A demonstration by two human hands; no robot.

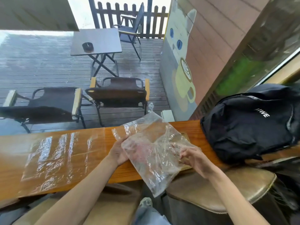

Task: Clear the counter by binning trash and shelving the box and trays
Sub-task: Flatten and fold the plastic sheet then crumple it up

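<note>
A crinkled, clear plastic bag point(151, 151) lay slanted over the near edge of the glossy orange wooden worktop point(65, 151), its contents too blurred to identify. Left hand point(117, 152) gripped the bag's left edge, fingers hidden beneath; right hand point(194, 157) pinched its right side, fingers curled. A black fabric backpack point(248, 125) sat just right.

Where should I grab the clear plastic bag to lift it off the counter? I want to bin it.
Grip the plastic bag at its two side edges, one from the left, one from the right. It lies flat and limp, hanging over the counter edge, so pinching both sides keeps it from folding.
</note>
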